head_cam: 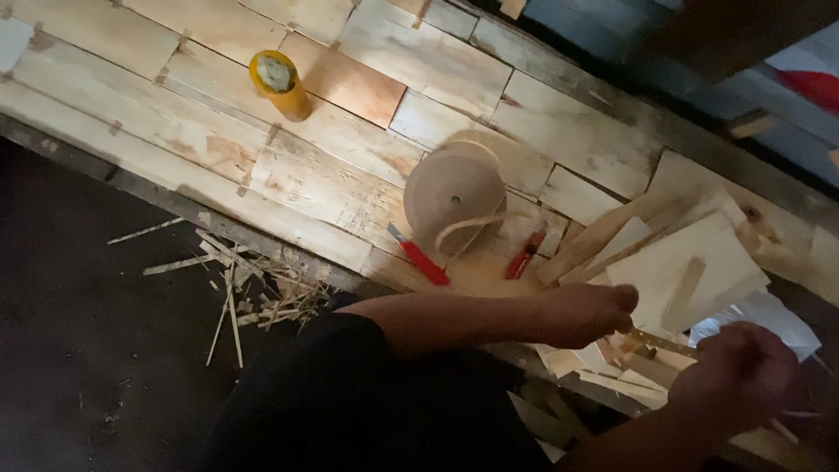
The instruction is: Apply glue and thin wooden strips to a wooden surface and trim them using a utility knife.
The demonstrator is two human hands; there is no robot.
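Down low: left hand (584, 313) curled, fingertips pinching a thin wood strip (657, 343) over the scrap pile (673, 262) on the surface (131, 114). Right hand (738, 371) closed near the strip's other end, dim, grip hard to tell. Tape roll (454, 194), two red cutters (419, 256) beside.

Tape roll (454, 194), red cutters (426, 260) block centre – veneer board (131, 96) leftward open.

A yellow tape roll (278, 82) stands on the patched veneer worktop (175, 131). A tan paper-tape spool (454, 197) lies near the front edge, with two red utility knives (419, 258) (527, 252) just beside it. Wood splinters (249, 293) litter the dark floor (87, 350).
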